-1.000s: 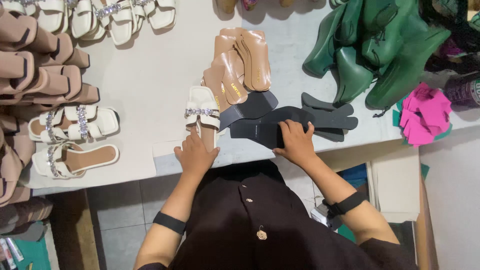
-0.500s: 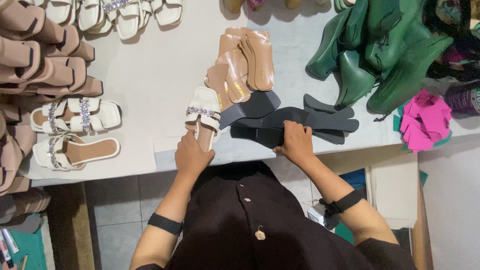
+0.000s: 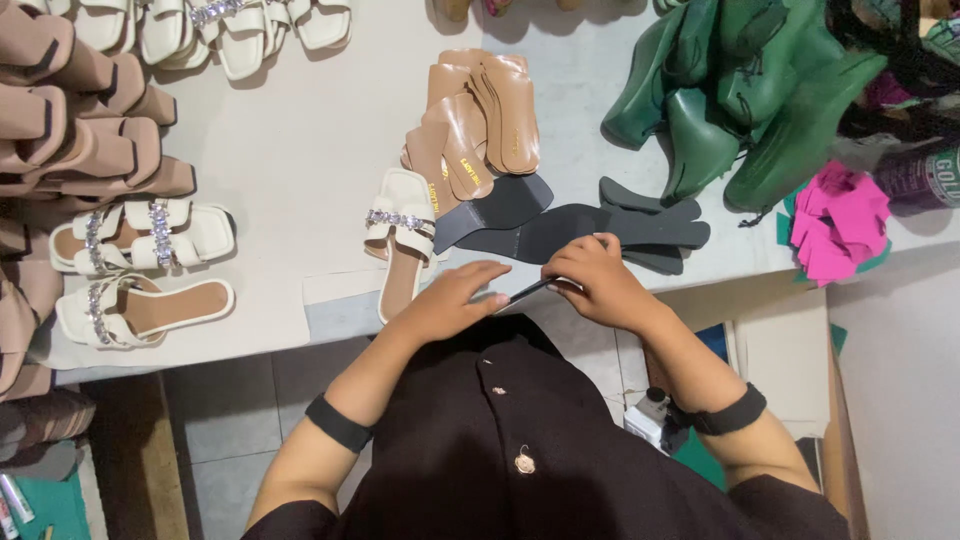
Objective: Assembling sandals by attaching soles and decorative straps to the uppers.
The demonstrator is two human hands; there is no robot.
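While both hands meet at the near edge of the white table (image 3: 300, 170), the right hand (image 3: 598, 285) pinches a thin dark sole piece (image 3: 530, 291) between thumb and fingers, closed on its right end. The left hand (image 3: 455, 298) lies flat with fingers together, its fingertips touching the piece's left end; whether it grips anything I cannot tell. Just beyond the hands lies a pile of dark soles (image 3: 590, 228). A cream sandal with a jewelled strap (image 3: 402, 240) sits just beside the left hand. Tan insoles (image 3: 475, 125) lie farther back, green shoe forms (image 3: 740, 100) to the right, pink scraps (image 3: 835, 225) near them.
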